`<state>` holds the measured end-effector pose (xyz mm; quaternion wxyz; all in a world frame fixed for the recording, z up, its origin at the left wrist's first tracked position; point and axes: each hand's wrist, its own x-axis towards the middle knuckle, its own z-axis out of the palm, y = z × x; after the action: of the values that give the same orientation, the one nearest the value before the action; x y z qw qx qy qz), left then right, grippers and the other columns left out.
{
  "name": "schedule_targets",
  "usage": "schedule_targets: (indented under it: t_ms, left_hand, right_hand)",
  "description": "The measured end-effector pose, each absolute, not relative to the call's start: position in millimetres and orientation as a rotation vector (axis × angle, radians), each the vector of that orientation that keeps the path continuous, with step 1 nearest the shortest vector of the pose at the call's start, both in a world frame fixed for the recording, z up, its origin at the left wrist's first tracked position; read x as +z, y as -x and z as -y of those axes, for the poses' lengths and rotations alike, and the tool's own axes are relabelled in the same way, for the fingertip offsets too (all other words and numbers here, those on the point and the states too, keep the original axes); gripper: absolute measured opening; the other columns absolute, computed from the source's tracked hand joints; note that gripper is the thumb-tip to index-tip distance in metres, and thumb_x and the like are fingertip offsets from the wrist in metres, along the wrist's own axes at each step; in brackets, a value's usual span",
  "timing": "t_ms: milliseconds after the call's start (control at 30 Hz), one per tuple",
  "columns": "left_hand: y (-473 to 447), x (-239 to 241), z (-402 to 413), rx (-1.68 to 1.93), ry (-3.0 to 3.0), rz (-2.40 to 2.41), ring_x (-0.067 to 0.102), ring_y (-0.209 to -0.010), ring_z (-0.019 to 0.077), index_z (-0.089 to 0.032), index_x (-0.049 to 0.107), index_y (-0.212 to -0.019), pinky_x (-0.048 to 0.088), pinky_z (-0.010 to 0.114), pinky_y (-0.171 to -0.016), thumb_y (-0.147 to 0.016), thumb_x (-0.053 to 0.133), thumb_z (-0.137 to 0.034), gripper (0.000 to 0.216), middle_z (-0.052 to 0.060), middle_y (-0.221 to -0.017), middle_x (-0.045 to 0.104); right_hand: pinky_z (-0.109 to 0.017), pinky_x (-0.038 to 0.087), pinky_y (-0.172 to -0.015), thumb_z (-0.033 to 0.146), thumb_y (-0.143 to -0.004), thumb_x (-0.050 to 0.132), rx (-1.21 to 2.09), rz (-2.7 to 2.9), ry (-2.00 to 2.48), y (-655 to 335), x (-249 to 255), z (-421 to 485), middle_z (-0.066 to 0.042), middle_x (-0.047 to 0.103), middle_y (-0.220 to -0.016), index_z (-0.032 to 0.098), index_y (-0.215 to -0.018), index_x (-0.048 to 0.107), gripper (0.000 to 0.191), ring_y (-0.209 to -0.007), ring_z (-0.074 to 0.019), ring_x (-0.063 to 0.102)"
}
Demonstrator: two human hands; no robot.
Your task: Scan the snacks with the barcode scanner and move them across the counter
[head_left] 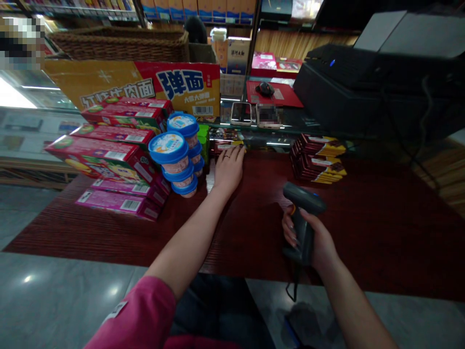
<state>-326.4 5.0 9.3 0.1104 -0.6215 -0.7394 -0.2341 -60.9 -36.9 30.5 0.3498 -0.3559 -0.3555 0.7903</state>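
My right hand point(315, 238) is wrapped round the grip of a dark grey barcode scanner point(303, 202), its head pointing away from me and its cable hanging below. My left hand point(228, 168) lies on the red-brown counter point(381, 228) with fingers stretched forward, tips touching a small flat packet point(225, 144) at the counter's far edge. It holds nothing. Just left of that hand stand stacks of blue-lidded cups point(178, 155).
Piled pink and red boxes point(109, 160) fill the counter's left. A stack of dark chocolate bars point(317, 159) lies at the right. Behind are a noodle carton point(181, 87), a phone point(241, 113), a mouse point(264, 88) and a black till point(348, 82).
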Motion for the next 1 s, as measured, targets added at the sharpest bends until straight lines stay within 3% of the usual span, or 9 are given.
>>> schedule_targets:
  t_ms: [167,467,667,767,900,1000]
  left_hand:
    - [325.4,8.5,-7.3,-0.660,1.818,2.291,0.043,-0.157,0.0311,-0.012,0.048,-0.158,0.029,0.050,-0.135,-0.102,0.052,-0.019,0.056,0.015,-0.167,0.049]
    - [334.9,1.1,-13.6,-0.808,1.801,2.239,0.038,-0.160,0.0375,-0.005,0.050,-0.153,0.027,0.058,-0.135,-0.098,0.057,-0.016,0.057,0.023,-0.166,0.048]
    - [276.1,-1.3,-18.2,-0.900,2.233,1.902,0.042,-0.159,0.0289,-0.009,0.050,-0.153,0.032,0.048,-0.135,-0.099,0.050,-0.012,0.054,0.019,-0.161,0.054]
    - [236.3,-4.5,-37.1,-0.963,2.488,1.663,0.040,-0.160,0.0246,-0.013,0.043,-0.158,0.034,0.043,-0.134,-0.096,0.050,-0.010,0.063,0.016,-0.166,0.048]
    - [198.6,-7.5,-76.4,-1.157,2.533,1.513,0.034,-0.163,0.0246,-0.017,0.036,-0.163,0.032,0.046,-0.134,-0.098,0.050,-0.011,0.067,0.015,-0.172,0.040]
    - [185.6,-5.7,-96.0,-1.146,2.480,1.617,0.039,-0.159,0.0277,-0.016,0.040,-0.161,0.037,0.048,-0.130,-0.098,0.056,-0.013,0.065,0.017,-0.168,0.045]
  right_hand:
    - [-0.019,0.037,-0.032,0.046,-0.065,0.090,2.042,0.896,0.960,62.7,32.1,36.5,0.000,0.053,-0.060,0.019,-0.077,0.075,0.034,-0.042,-0.0092,0.042]
    - [-0.019,0.038,-0.033,0.044,-0.068,0.088,2.008,0.873,0.913,61.4,30.9,37.1,0.001,0.055,-0.061,0.019,-0.079,0.075,0.030,-0.042,-0.0094,0.044]
    - [-0.017,0.036,-0.032,0.040,-0.069,0.083,1.875,0.726,0.853,56.3,30.5,30.3,0.004,0.052,-0.058,0.017,-0.077,0.070,0.028,-0.043,-0.0083,0.042]
    - [-0.016,0.036,-0.034,0.036,-0.075,0.077,1.802,0.593,0.819,50.3,29.2,25.5,0.004,0.051,-0.058,0.017,-0.075,0.066,0.022,-0.044,-0.0074,0.042]
    - [-0.015,0.035,-0.036,0.034,-0.082,0.069,1.751,0.437,0.804,42.9,27.5,20.8,0.005,0.050,-0.057,0.017,-0.075,0.063,0.019,-0.044,-0.0067,0.041]
    - [-0.015,0.033,-0.037,0.034,-0.084,0.069,1.745,0.386,0.777,40.7,25.3,18.0,0.006,0.049,-0.057,0.018,-0.078,0.062,0.019,-0.044,-0.0067,0.041]
